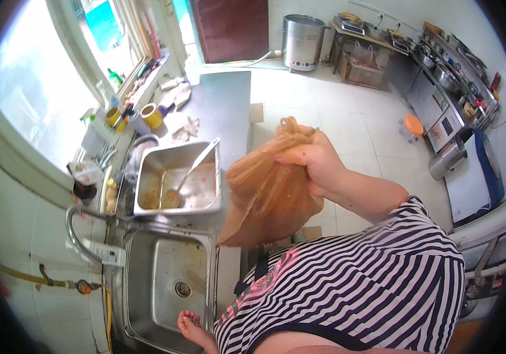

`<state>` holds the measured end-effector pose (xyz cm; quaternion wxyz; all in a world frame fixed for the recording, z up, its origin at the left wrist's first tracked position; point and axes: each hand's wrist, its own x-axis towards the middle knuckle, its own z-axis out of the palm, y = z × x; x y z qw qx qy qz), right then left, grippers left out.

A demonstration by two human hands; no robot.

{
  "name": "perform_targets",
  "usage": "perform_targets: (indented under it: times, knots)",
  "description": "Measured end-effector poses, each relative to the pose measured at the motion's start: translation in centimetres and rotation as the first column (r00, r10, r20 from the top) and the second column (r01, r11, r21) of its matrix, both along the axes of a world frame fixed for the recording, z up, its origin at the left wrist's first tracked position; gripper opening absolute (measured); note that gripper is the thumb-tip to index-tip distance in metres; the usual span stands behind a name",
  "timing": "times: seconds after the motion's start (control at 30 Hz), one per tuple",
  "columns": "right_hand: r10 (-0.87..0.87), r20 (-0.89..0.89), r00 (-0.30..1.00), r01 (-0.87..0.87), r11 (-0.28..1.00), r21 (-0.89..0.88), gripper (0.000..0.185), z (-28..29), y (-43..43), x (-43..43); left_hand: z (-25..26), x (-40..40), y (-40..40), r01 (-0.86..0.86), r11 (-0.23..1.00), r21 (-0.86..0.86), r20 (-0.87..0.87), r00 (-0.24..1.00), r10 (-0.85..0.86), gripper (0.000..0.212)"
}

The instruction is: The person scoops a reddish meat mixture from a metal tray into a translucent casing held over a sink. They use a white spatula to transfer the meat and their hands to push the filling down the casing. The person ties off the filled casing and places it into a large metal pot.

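A brown cloth or mesh bag (270, 194) hangs from my right hand (310, 155), which grips it by its gathered top. Its lower end droops beside the sink's edge; whatever it may contain is hidden. My left hand (189, 323) is over the near end of the stainless steel sink (169, 261), fingers curled in, with nothing plainly seen in them. Past the sink stands a rectangular steel pan (208, 177) with orange-brown residue. A long-handled ladle (197, 161) leans in it, bowl down.
A curved faucet (71, 221) arches over the sink from the wall side. Rolls of tape (151, 116), rags (184, 126) and a spray bottle (91, 132) crowd the window side. Across the tiled floor stand a large steel cooker (304, 42), an orange stool (413, 125) and a counter with bowls (448, 78).
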<state>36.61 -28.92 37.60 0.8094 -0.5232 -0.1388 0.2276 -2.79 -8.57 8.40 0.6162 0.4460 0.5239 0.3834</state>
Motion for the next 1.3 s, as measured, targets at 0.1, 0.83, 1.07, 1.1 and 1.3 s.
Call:
perform_targets:
  times: [0.1,0.83,1.07,1.1,1.3]
  knots:
    - [-0.102,0.098,0.99,0.106,0.994,-0.029,0.022,-3.1,-6.1,5.1,3.4,7.0,-1.6,-0.002,0.996,0.086,-0.024,1.0,0.004,0.017]
    - [-0.92,0.127,0.371,0.914,0.337,-0.225,0.024,-14.3,-30.2,30.6,17.0,54.3,1.8,0.405,0.802,0.438,0.132,0.854,-0.503,0.021]
    - [-0.987,0.096,0.132,0.98,0.116,-0.16,0.033,-12.0,-29.4,37.9,17.4,79.1,1.6,0.734,0.489,0.471,-0.007,0.558,-0.83,0.019]
    - [-0.991,0.119,0.057,0.985,0.036,-0.169,0.029,-11.9,-29.6,38.9,17.2,83.2,0.4,0.787,0.438,0.435,0.01,0.483,-0.876,0.019]
    - [-0.998,0.063,-0.021,0.971,-0.035,-0.235,0.026,-14.1,-33.0,46.5,15.0,105.8,-9.2,0.939,-0.023,0.344,-0.079,0.005,-0.997,0.019]
